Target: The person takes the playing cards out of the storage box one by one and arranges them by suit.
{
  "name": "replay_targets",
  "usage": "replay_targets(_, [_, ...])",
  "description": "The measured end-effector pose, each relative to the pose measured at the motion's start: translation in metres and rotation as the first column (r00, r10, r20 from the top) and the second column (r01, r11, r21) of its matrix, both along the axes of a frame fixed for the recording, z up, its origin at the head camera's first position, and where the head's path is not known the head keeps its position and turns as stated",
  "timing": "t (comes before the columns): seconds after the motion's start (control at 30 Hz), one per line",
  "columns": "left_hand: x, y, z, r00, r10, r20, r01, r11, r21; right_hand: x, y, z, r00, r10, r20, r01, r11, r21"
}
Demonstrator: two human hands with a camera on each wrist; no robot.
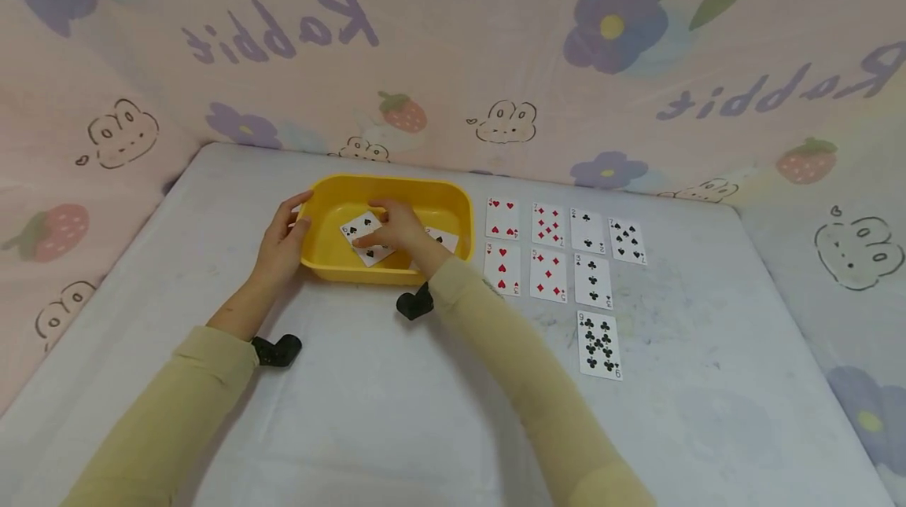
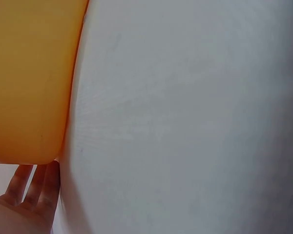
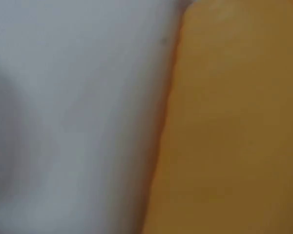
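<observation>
In the head view my left hand (image 1: pixel 283 244) rests against the left end of a yellow plastic basin (image 1: pixel 333 273). Its fingers (image 2: pixel 50 187) lie fairly straight along the outer wall in the left wrist view. My right hand (image 1: pixel 398 230) reaches into the basin over a six of spades playing card (image 1: pixel 373 253), which it partly covers. Thumb and forefinger are spread apart, the thumb tip at the card's left edge. Another black-suited card (image 1: pixel 446 240) lies at the basin's right end, partly hidden by the right hand and wrist. The right wrist view shows only blurred basin wall and tablecloth.
Right of the basin, several face-up cards lie in columns by suit, including a four of hearts (image 1: pixel 502 219), five of diamonds (image 1: pixel 548 275) and seven of spades (image 1: pixel 627 241). A nine of clubs (image 1: pixel 599 345) lies nearest. Patterned curtain (image 1: pixel 453 35) surrounds the white-covered table (image 1: pixel 340 413).
</observation>
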State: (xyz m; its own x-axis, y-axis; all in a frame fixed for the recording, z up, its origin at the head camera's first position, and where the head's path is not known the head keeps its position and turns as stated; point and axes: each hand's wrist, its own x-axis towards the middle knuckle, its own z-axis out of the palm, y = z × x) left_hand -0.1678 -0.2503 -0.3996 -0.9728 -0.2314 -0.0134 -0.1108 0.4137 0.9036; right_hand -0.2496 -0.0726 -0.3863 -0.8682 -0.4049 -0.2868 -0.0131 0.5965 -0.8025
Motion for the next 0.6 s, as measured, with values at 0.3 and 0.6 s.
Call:
replay_targets(0.3, [0.0001, -0.0012, -0.0009, 1.0, 0.0, -0.012, 0.0, 1.0, -0.001, 0.0011, -0.0025, -0.0021, 0.989, 0.115, -0.092, -0.093, 0.972, 0.216])
replay_targets(0.6, [0.0001, -0.0014, -0.001, 1.0, 0.003, -0.01, -0.003, 1.0, 0.004, 0.0065, -0.0031, -0.0008, 0.997, 0.004, -0.072, 0.013, 0.972, 0.234])
